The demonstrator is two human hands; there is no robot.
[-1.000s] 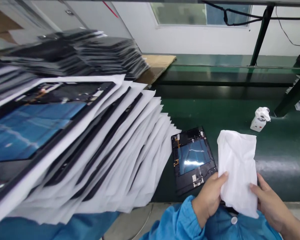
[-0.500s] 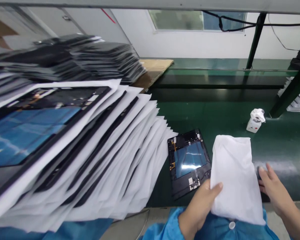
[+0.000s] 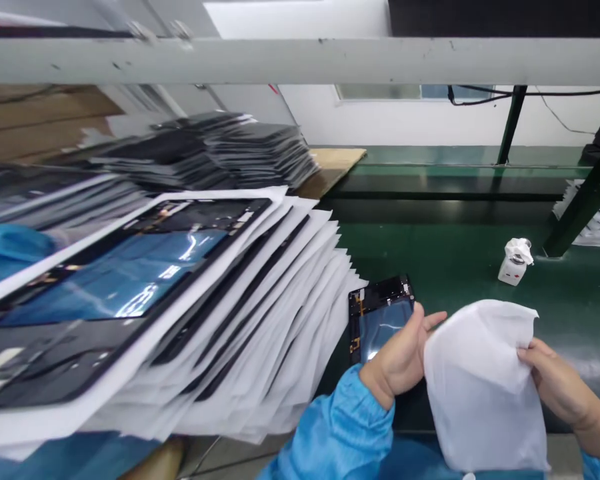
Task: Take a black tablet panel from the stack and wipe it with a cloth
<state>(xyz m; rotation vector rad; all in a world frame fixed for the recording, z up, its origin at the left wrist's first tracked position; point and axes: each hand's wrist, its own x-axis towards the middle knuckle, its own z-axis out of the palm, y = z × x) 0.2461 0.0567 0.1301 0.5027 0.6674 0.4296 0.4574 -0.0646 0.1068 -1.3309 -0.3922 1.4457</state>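
A thin white sleeve-like pouch (image 3: 485, 393) hangs in front of me, its upper edge slightly bowed. My right hand (image 3: 560, 380) pinches it by the upper right edge. At its left side is my left hand (image 3: 405, 350), with thumb and a finger stretched apart; some of its fingers are hidden. Behind that hand a tablet-like black panel (image 3: 383, 293) with a blue film-like middle lies on the green table (image 3: 430, 247). The left hand and sleeve cover its lower part.
A tall leaning stack of white sleeves with black panels (image 3: 260, 333) fills the left. Dark flat pieces (image 3: 260, 150) are piled behind it. A small white bottle (image 3: 513, 267) stands to the right, near a green post (image 3: 580, 207). Someone's blue sleeve (image 3: 10, 247) shows at far left.
My right hand has taken hold of the pouch's right edge. The left thumb has come off its front, and that hand has moved up. The view has shifted, and another person's sleeve appears at left.
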